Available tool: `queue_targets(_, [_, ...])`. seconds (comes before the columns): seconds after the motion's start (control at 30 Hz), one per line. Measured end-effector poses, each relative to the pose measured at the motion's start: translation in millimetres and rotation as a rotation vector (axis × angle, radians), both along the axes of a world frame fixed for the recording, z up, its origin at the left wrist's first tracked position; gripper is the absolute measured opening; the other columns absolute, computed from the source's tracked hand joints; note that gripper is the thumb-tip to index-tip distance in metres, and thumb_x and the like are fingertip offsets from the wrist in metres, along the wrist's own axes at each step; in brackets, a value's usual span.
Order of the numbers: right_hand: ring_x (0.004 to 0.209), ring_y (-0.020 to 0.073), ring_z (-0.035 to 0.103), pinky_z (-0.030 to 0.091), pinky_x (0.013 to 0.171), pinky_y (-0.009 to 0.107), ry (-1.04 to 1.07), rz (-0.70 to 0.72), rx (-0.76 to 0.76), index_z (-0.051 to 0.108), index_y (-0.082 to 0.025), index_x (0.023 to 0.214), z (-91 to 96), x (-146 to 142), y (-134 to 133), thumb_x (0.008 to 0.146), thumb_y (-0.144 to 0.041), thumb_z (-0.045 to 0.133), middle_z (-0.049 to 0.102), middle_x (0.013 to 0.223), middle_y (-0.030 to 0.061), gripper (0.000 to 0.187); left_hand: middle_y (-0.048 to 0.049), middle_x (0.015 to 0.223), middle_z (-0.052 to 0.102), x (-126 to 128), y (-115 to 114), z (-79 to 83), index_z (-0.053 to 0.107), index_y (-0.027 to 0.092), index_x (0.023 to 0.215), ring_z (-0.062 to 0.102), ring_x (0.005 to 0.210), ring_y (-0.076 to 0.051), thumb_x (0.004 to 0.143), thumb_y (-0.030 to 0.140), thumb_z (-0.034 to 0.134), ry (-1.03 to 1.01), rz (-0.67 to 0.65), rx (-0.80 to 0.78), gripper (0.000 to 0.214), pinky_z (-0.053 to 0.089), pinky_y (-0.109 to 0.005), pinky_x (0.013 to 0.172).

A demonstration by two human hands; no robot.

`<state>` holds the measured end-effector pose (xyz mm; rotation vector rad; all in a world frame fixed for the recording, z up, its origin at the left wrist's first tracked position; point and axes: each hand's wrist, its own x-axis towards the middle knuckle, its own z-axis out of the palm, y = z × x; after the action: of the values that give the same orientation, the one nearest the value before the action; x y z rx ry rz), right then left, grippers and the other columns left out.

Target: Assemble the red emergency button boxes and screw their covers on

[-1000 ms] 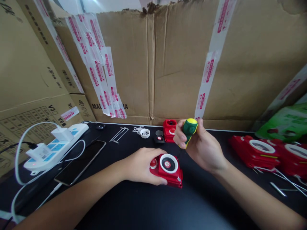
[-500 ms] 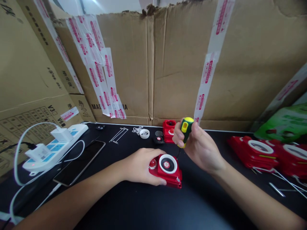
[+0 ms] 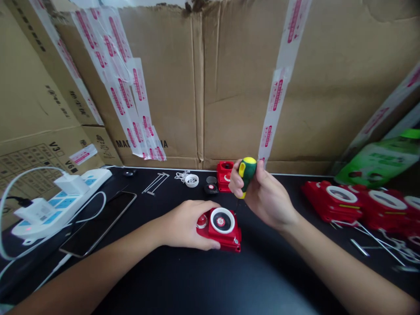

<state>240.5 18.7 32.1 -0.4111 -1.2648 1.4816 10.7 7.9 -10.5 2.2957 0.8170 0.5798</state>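
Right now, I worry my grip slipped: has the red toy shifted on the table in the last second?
No. The red toy under the left hand sits just as far in front of the small red part by the cardboard wall; only the view slid.

**A:** Body only, quick. Anything worn?
**B:** Left hand [image 3: 183, 223] bare. Right hand [image 3: 267, 201] bare.
**A:** Arms?
**B:** Left forearm [image 3: 98, 271] is bare skin all the way to the bottom-left edge of the frame. Right forearm [image 3: 344, 271] the same, bare to the bottom-right corner.
**A:** Shape?
**B:** Both forearms are slim and smooth, narrow at the wrist and looking wider toward the frame edge. Fingers [image 3: 234, 183] are slender, and the knuckles show on the right hand.
**A:** Nails, marks?
**B:** Nails are too small and blurred to tell. Skin reads plain and even on both arms.
**A:** Good, next.
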Motion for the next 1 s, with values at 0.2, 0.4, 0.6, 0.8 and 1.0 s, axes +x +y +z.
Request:
queue_targets(0.2, [0.062, 0.0141, 0.048, 0.044, 0.065, 0.031, 0.027, 0.012, 0.014, 0.068, -0.025, 0.099, -0.4, 0.3, -0.6, 0.101, -0.060, 0.062, 0.052, 0.077, -0.0020, 0.036, -0.0041, 0.126, 0.076, -0.2, 0.5, -0.9, 0.065, 0.027, 0.137, 0.075, 0.111, -0.026, 0.075, 0.048, 0.092, 0.019, 0.014, -0.037, 0.071, 0.058, -0.036, 0.100])
queue_targets(0.4, [0.064, 0.0156, 0.050, 0.047, 0.065, 0.033, -0.004, -0.015, 0.014, 0.067, -0.025, 0.100, 0.3, 0.0, -1.2, 0.104, -0.061, 0.056, 0.054, 0.078, -0.0007, 0.038, -0.0032, 0.124, 0.076, 0.9, -1.2, 3.7, 0.067, 0.027, 0.134, 0.075, 0.109, -0.025, 0.075, 0.043, 0.092, 0.003, 0.000, -0.064, 0.066, 0.058, -0.033, 0.097])
queue_targets(0.6, [0.061, 0.0163, 0.044, 0.047, 0.062, 0.034, 0.019, -0.064, -0.006, 0.071, -0.025, 0.100, 12.5, 2.4, -1.6, 0.103, -0.059, 0.057, 0.047, 0.078, -0.0003, 0.036, -0.0038, 0.122, 0.076, 1.0, -1.6, 4.6, 0.067, 0.027, 0.132, 0.074, 0.109, -0.026, 0.071, 0.041, 0.093, 0.037, 0.000, -0.054, 0.068, 0.057, -0.035, 0.097])
queue_targets(0.8, [0.062, 0.0177, 0.034, 0.045, 0.062, 0.034, 0.082, -0.161, 0.023, 0.069, -0.027, 0.098, 34.3, 10.4, 1.3, 0.105, -0.061, 0.050, 0.041, 0.080, 0.0000, 0.039, -0.0055, 0.122, 0.075, -3.8, -3.0, 9.5, 0.067, 0.027, 0.132, 0.072, 0.109, -0.029, 0.068, 0.045, 0.095, 0.066, -0.029, -0.015, 0.072, 0.057, -0.039, 0.098])
queue_targets(1.0, [0.062, 0.0189, 0.035, 0.049, 0.065, 0.036, 0.053, -0.153, 0.033, 0.066, -0.029, 0.097, 44.5, -2.7, 5.4, 0.105, -0.065, 0.044, 0.039, 0.081, 0.0003, 0.043, -0.0084, 0.130, 0.072, -0.7, -1.0, 9.6, 0.068, 0.024, 0.133, 0.069, 0.119, -0.027, 0.097, 0.048, 0.072, -0.155, 0.080, -0.113, 0.043, 0.056, -0.041, 0.105])
